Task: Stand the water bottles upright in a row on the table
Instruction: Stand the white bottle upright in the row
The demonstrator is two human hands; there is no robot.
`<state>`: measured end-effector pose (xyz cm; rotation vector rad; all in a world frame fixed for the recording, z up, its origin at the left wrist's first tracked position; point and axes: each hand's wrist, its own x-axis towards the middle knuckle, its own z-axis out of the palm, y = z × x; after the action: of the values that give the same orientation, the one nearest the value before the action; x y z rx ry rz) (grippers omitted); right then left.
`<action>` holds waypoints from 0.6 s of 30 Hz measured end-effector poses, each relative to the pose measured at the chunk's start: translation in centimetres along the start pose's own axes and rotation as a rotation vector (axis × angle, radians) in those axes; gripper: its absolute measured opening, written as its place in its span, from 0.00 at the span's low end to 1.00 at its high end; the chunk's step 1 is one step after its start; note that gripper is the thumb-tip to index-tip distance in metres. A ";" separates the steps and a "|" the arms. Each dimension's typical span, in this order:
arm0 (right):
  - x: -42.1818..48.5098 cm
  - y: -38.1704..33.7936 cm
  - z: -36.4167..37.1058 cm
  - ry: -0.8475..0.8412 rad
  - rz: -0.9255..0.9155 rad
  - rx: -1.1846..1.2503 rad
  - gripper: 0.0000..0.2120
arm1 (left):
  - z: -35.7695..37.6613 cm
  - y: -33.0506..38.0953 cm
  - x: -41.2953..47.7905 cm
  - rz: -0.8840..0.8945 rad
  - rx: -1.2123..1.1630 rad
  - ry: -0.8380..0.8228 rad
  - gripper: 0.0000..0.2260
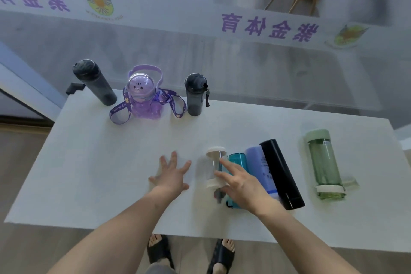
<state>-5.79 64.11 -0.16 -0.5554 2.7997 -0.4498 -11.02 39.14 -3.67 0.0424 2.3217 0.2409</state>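
The clear bottle (215, 169) lies on the table (100, 162), long axis running twelve to six, white base at twelve. The right hand (239, 181) curls over it, not visibly clamped; the left hand (171, 173), fingers spread, empty, sits at nine o'clock.

Beyond my left hand (171, 176), purple strap (121, 112) of purple bottle (142, 98) reads "NICE". Far past my right hand (239, 181), frosted glass wall (222, 55) carries purple characters (269, 29) "紫金体育", seen mirrored. Same purple lettering far up-left, cut off. Print on lavender bottle (259, 162) beside my right hand too blurred to read.
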 end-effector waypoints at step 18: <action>7.4 5.1 -9.0 0.214 0.388 0.569 0.12 | -1.3 3.6 0.7 -0.106 -0.112 0.050 0.32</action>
<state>-16.83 67.82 5.00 0.1628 2.6780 -1.2071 -12.55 42.53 -2.62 -0.1436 2.3479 0.3212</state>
